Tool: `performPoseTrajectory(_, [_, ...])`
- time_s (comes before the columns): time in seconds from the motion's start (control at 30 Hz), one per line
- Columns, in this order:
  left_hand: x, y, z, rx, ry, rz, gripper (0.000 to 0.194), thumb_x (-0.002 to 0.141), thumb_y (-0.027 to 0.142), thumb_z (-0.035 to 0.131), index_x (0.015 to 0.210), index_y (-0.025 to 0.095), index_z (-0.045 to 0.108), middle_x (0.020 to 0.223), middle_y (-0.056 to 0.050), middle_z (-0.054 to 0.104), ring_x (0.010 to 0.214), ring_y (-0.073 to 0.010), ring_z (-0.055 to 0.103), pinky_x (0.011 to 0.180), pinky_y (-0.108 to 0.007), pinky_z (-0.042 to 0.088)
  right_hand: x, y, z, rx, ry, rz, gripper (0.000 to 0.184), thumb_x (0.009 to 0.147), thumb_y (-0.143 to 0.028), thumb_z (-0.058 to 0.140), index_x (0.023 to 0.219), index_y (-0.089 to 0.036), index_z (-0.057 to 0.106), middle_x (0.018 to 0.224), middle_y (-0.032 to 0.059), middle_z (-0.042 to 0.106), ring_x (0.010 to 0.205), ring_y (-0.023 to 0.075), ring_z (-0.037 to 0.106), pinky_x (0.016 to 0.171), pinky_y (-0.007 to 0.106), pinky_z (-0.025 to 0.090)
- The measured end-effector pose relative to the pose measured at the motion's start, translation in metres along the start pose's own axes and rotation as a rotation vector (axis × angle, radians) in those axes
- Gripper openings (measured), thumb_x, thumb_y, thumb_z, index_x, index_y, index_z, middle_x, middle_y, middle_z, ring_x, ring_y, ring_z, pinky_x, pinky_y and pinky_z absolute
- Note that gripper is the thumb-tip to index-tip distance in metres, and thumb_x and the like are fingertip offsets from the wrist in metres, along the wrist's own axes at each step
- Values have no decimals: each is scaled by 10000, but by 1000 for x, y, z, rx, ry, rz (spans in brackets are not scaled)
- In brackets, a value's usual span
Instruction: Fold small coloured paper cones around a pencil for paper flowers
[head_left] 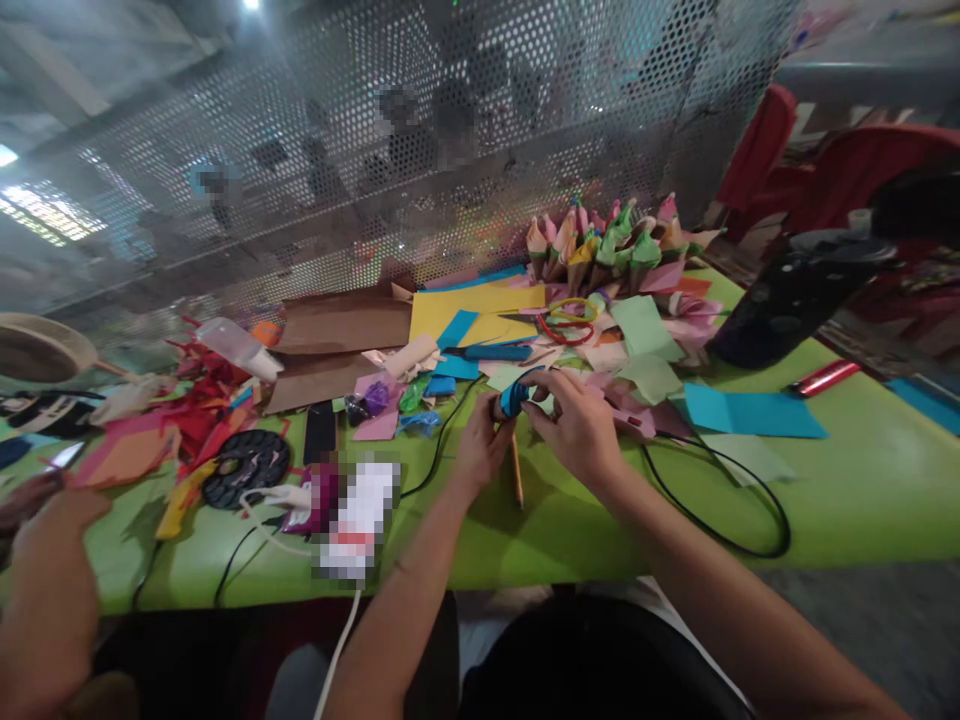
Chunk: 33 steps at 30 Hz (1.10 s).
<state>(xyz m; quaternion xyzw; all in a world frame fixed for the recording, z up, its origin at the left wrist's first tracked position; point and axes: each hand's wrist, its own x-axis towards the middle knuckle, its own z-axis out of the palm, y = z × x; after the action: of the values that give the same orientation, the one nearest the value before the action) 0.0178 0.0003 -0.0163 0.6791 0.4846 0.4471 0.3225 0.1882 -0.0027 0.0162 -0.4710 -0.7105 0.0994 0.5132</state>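
Dimmish ovrl., glare from ceiling lt. [251,4], edges stretched, bkgd. spots pixelated.

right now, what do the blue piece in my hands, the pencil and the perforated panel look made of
Blue piece: perhaps paper, since its colour resembles the blue sheet; partly hidden, finish unclear.
Pencil: likely wood, smooth-looking, judging by its slim tan shaft and tapered point.
Perforated panel: probably metal, dull grey, given its regular rows of holes.

Craft workshop: coloured paper [754,412], scissors [541,320], green table [585,530], perforated partition [322,230].
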Motion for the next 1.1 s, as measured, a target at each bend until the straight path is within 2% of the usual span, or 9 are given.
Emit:
performPoseTrajectory(0.37, [-1,1,1,34,-25,-48,248,901,316,579,1122,220,521,1021,-42,617,948,-211,588,875,-329,483,-1,4,4,-5,30,28,161,837,-184,651,991,-228,642,845,26,710,689,189,624,639,283,445])
performPoseTrajectory(0.53, [-1,0,2,16,-17,-60,272,889,316,599,1136,221,534,1033,-51,629,936,-216,602,872,-334,491,0,3,2,10,-2,-17,67,863,-179,633,892,-233,659,860,40,719,731,197,638,662,293,451])
performPoseTrajectory(0.7, [1,-2,1,15,-6,-51,283,872,301,615,1134,224,541,1053,-54,645,963,-218,612,899,-341,495,1,4,3,44,-12,-33,97,886,-169,605,830,-231,656,833,41,713,743,197,644,670,292,458])
performPoseTrajectory(0.97, [3,4,-1,-73,-34,-223,297,824,361,619,1084,241,539,947,-2,617,931,-212,592,888,-336,496,4,5,6,-10,-80,32,100,829,-131,616,839,-222,656,882,65,716,797,220,660,688,304,465])
performPoseTrajectory(1.1, [3,6,-2,-145,-38,-271,296,789,393,652,1019,242,544,925,8,605,943,-210,578,898,-332,498,5,4,5,-17,-109,34,87,851,-143,609,849,-220,651,875,67,716,807,221,661,692,303,469])
